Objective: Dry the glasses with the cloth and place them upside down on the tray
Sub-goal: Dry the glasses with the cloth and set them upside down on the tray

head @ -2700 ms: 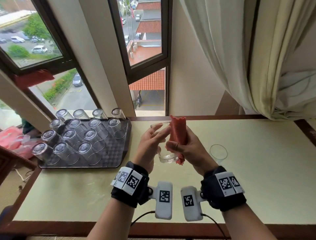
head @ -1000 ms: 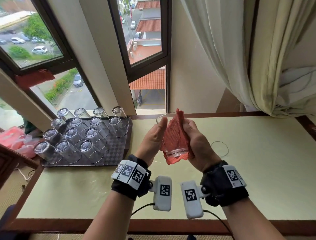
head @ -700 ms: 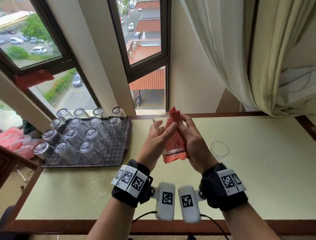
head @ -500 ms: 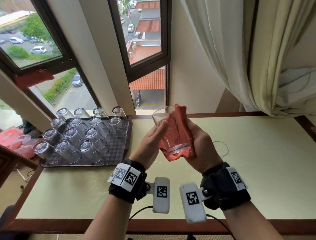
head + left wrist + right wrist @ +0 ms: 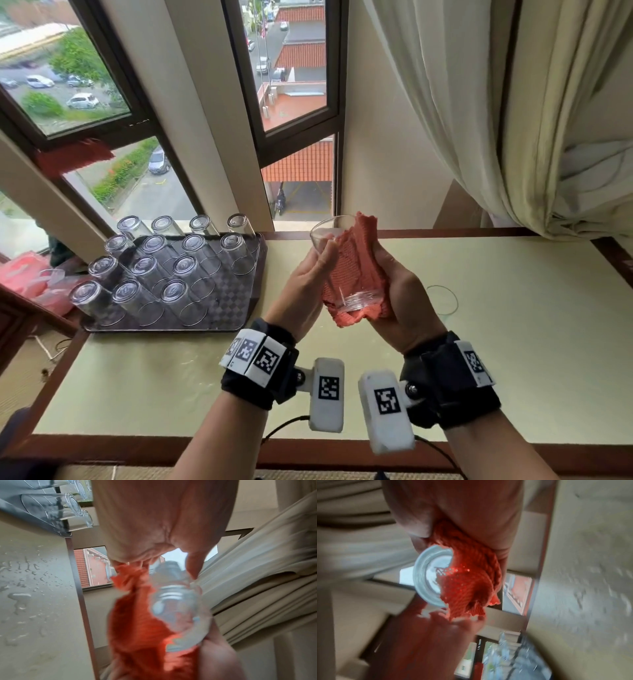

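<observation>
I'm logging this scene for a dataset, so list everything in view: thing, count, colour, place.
held glass: one, clear, upright between both hands above the table
cloth: one, red-orange, wrapped round the held glass
inverted glasses: fifteen, clear, upside down in rows on the tray
tray: one, dark checkered, left on the table
standing glass: one, clear, on the table behind the right hand
table: one, pale green with brown edge
curtain: cream, upper right
wrist cameras: two, white
left hand: holds the held glass
right hand: grips the cloth
</observation>
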Demonstrator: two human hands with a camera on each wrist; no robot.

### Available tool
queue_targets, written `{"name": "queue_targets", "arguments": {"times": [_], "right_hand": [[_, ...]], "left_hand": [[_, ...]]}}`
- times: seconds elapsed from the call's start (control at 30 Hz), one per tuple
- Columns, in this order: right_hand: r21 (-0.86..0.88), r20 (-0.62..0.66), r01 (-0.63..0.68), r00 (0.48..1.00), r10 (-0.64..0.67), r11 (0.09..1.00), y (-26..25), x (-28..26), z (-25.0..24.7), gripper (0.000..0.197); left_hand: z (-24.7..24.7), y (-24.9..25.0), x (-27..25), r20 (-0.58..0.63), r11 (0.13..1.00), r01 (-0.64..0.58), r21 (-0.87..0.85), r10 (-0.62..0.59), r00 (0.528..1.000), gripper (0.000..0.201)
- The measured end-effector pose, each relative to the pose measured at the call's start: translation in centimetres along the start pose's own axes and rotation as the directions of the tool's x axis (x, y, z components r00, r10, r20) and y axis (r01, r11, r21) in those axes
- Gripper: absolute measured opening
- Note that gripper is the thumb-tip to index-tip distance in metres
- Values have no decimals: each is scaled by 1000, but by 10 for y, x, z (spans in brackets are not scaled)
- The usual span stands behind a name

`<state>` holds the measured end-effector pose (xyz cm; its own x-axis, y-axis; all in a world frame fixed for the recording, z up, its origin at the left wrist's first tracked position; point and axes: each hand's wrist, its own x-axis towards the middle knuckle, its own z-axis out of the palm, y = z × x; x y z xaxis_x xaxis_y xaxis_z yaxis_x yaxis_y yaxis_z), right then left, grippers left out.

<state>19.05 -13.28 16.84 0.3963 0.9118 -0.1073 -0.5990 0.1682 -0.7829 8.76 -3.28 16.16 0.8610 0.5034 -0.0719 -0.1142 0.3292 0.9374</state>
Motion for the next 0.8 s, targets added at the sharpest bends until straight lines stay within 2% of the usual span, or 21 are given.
{"name": "queue_targets", "arguments": {"times": [0.13,0.2,0.27,0.33,0.4,0.47,0.57,0.63,0.73,0.8], "right_hand": [[-228,-33,132,989,-143,965,5,0,1,48],[-270,-11,182,981,-192,946,8,-1,3,48],[-211,0,161,986,-164,964,7,0,5,48],[-95,15,75,997,-74,993,4,1,6,50],[23,-2,-21,1000,21,1000,1,1,3,56],[80,-31,-54,998,57,995,-2,2,0,59],[-99,-44,30,998,-35,995,-6,4,0,56],[-208,-31,96,994,-105,973,-4,4,3,59],[-190,1,131,991,-133,973,-1,5,9,57],[-94,17,75,997,-73,993,-3,4,12,53]], "left_hand": [[-6,0,7,-143,1000,12,-8,-13,990,96],[-4,-1,11,-145,1000,25,-1,-25,989,105],[-1,-1,12,-170,999,14,29,-9,985,114],[0,2,10,-146,999,13,30,-9,989,117],[1,4,6,-78,999,33,41,-29,997,105],[0,8,1,-55,998,34,61,-30,998,89],[-3,16,2,-110,996,-4,88,13,994,79],[2,22,3,-137,999,4,53,3,991,79],[10,18,6,-165,998,-3,61,13,986,87],[11,15,5,-170,1000,-12,17,15,985,90]]}}
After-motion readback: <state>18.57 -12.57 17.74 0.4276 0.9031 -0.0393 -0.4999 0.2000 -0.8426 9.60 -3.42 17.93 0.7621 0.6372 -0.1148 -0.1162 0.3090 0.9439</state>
